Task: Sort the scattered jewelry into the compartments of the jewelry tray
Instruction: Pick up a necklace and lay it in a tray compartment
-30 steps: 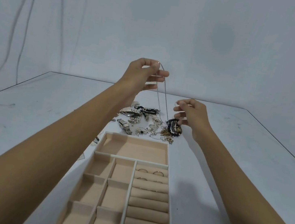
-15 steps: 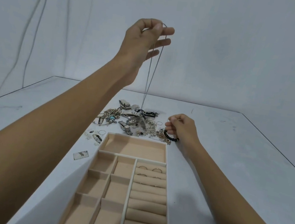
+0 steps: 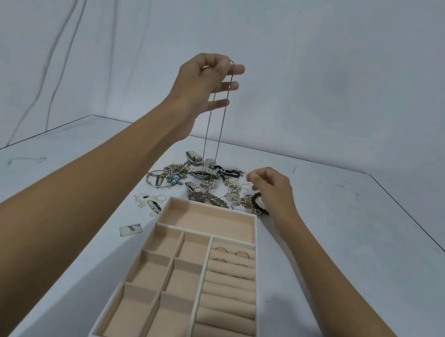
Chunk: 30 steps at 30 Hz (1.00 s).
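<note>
My left hand is raised high above the table and pinches a thin silver chain necklace at its top. The chain hangs straight down, its lower end still among the jewelry pile. Over the pile's right side hovers my right hand, fingers curled and back toward the camera, just above a black bead bracelet; whether it pinches anything is hidden. The white jewelry tray with beige lining lies in front of the pile. Several rings sit in its ring rolls; the other compartments hold nothing.
Small loose pieces, a thin ring and a little rectangular tag lie left of the tray's far corner. The white table's right edge runs diagonally. Cables hang on the wall behind.
My left hand has risen well above the pile, pulling the chain taut and upright. My right hand dropped onto the pile's right side, then lifted slightly off the black bracelet.
</note>
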Each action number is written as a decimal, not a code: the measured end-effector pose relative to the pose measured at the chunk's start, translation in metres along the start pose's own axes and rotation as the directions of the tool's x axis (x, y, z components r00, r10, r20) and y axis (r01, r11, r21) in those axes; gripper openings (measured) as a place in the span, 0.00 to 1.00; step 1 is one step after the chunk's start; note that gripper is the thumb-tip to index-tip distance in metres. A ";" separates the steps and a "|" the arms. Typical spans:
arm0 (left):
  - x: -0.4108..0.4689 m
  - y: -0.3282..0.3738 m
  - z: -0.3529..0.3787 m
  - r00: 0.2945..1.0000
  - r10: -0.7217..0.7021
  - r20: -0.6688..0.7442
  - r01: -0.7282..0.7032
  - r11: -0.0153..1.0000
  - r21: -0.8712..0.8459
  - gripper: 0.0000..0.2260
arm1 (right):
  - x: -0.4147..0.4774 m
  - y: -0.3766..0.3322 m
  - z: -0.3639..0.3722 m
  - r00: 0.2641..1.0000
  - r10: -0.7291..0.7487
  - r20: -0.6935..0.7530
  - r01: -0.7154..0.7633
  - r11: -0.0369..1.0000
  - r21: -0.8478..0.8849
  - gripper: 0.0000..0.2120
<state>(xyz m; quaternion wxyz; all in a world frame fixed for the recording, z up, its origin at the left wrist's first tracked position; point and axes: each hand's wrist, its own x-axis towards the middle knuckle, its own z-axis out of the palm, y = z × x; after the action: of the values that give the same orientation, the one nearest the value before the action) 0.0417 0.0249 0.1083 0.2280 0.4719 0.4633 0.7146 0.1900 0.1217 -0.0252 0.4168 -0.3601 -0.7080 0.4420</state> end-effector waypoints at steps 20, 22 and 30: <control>-0.002 -0.030 -0.012 0.992 -0.083 -0.099 0.081 0.996 -0.025 0.02 | -0.001 -0.020 0.011 0.911 -0.133 0.389 0.129 0.991 0.036 0.08; -0.005 -0.036 -0.012 0.991 -0.095 -0.098 0.097 0.995 0.017 0.02 | 0.001 -0.023 0.008 0.927 -0.161 0.338 0.123 0.984 0.131 0.08; -0.012 -0.040 -0.012 0.988 -0.105 -0.110 0.115 0.989 0.090 0.02 | 0.006 -0.022 -0.009 0.978 -0.131 0.162 0.047 0.897 0.440 0.09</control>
<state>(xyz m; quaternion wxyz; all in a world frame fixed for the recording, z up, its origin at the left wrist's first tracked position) 0.0319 0.0289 0.0665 0.2194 0.4176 0.5339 0.7017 0.1929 0.1226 -0.0011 0.4378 -0.1823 -0.6436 0.6007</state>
